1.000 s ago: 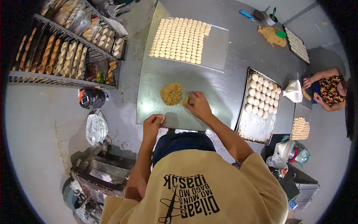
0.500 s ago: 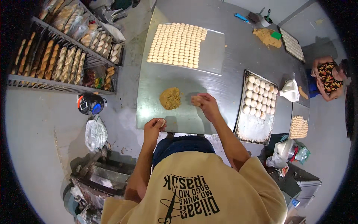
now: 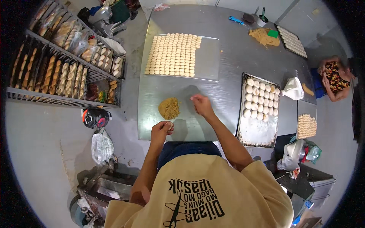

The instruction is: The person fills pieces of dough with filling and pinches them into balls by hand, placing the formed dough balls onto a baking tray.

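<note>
At the table's near edge, my left hand (image 3: 161,130) is closed around a small pale piece of dough (image 3: 171,125), mostly hidden by the fingers. My right hand (image 3: 202,106) hovers over the metal table, to the right of a yellow-brown crumbly mound of filling (image 3: 169,108). Its fingers are pinched together, and whatever they hold is too small to make out. The mound lies just beyond my left hand, apart from both hands. Farther off, a tray (image 3: 207,60) carries rows of small pale dough balls (image 3: 171,55).
A dark-edged baking tray (image 3: 258,133) with round white buns stands at the right. Beyond are a white jug (image 3: 293,89), a larger filling mound (image 3: 265,37) and another bun tray (image 3: 292,41). A bread rack (image 3: 64,68) stands left. Another person (image 3: 334,79) is at far right.
The view has shifted slightly. My left hand has come right, closer to the filling mound. The pale, blurred bit seen at my right fingertips no longer shows clearly.
</note>
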### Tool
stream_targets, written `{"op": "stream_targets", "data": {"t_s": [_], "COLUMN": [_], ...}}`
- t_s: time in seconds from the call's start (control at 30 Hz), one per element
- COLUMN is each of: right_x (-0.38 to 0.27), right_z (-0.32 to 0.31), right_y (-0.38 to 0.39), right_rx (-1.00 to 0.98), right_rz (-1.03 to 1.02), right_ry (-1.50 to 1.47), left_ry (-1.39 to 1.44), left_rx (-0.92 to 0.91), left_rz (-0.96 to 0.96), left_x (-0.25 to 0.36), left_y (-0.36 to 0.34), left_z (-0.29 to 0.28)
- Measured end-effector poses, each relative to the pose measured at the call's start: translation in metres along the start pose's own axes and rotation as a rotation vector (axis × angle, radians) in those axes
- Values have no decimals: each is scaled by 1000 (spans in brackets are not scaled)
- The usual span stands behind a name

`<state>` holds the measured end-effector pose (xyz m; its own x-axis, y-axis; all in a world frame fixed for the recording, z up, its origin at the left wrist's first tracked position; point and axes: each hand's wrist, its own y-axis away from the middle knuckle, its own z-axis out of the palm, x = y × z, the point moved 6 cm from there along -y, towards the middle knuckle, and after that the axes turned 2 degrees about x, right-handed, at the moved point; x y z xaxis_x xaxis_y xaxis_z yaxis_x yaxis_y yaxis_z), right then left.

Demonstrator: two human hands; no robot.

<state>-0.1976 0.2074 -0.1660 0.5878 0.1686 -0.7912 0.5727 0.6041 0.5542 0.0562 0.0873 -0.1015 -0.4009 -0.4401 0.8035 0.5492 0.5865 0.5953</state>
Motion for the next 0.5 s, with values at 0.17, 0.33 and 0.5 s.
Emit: {"op": "stream_targets", "data": {"t_s": [0.17,0.33,0.5], "right_x": [-13,27,25], "right_z": [60,51,9], "right_y": [-10,-20,3], "right_rx": [119,10,-61], "right_rz": [-853,-836,-155], "right_ry": [977,1325,669], "left_ry": [6,11,61], "left_rx": [36,60,105], "left_rz": [-10,-32,-14], "left_x": [-12,-17,-22], "left_y": [7,9,4], "left_z": [-17,-37,-58]}}
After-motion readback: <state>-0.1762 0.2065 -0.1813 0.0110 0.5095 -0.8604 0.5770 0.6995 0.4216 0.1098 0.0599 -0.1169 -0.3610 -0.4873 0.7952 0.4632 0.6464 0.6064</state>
